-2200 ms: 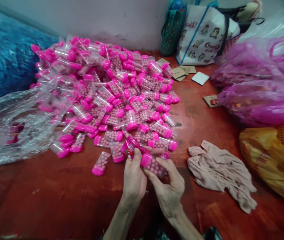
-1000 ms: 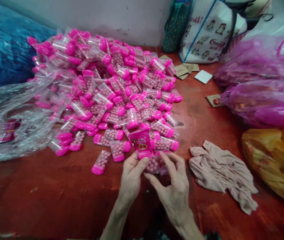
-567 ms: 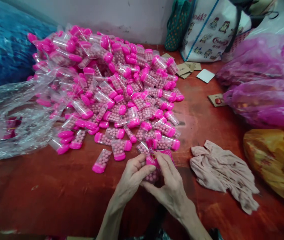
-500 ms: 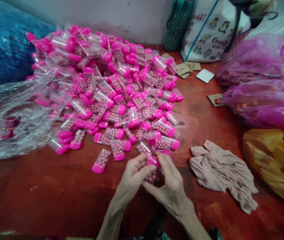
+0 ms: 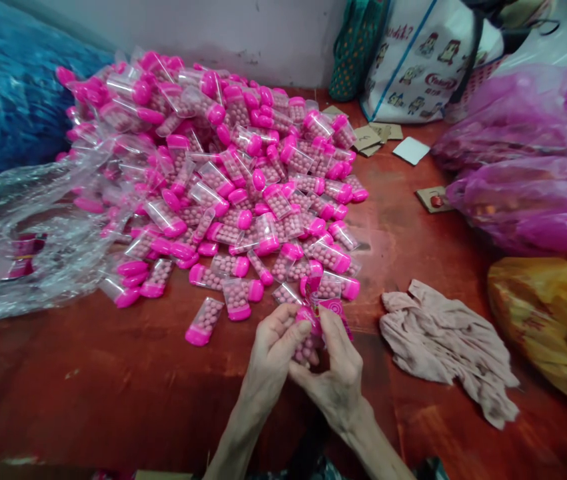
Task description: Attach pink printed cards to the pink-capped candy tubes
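Observation:
Both hands meet over the near side of the table, around a small clear container [image 5: 306, 349] of pink balls with a bright pink cap. My left hand [image 5: 274, 341] is closed on it, thumb and fingers pinching near the cap. From the other side my right hand [image 5: 339, 375] also grips it, thumb low by the balls and index finger near the cap. Beside the right fingertips a pink printed label [image 5: 332, 307] with a swirl pattern sticks out; whether the fingers pinch it I cannot tell. Just beyond the fingers lies the large pile of similar containers [image 5: 233, 180].
Clear plastic sheeting [image 5: 28, 207] and a blue plastic bag [image 5: 18, 87] border the pile on the left. To the right lie a crumpled cloth [image 5: 448, 340], a yellow bag [image 5: 538, 320] and a purple bag [image 5: 523, 167]. Cardboard pieces [image 5: 367, 139] and a white printed bag [image 5: 413, 67] are behind.
The hands still hold the container, which is turned slightly so more of its balls show. The pink label beside the right fingers now stands out more.

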Tool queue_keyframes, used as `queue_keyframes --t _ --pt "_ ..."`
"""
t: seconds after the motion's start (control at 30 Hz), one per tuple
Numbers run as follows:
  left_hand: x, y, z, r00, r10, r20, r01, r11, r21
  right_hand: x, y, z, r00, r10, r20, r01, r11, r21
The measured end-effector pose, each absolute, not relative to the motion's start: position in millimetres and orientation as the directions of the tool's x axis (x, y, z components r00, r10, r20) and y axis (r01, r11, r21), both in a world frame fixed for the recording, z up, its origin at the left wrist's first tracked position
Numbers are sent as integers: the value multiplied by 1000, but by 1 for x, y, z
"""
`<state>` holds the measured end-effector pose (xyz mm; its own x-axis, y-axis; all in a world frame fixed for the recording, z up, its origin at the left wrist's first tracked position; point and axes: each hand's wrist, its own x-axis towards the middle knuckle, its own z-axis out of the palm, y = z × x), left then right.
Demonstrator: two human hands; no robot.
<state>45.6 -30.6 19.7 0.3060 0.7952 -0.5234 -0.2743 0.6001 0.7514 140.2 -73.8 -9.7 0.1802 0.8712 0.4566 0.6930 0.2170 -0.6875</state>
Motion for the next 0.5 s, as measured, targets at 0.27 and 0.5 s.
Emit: queue_keyframes --t 0.27,0.5 --pt "61 -27 15 -3 888 -459 -466 405 787 137 -73 -2 355 906 233 569 -11 -822" --pt "58 -28 16 -39 918 -393 -390 348 852 135 -73 5 416 903 -107 213 -211 -954"
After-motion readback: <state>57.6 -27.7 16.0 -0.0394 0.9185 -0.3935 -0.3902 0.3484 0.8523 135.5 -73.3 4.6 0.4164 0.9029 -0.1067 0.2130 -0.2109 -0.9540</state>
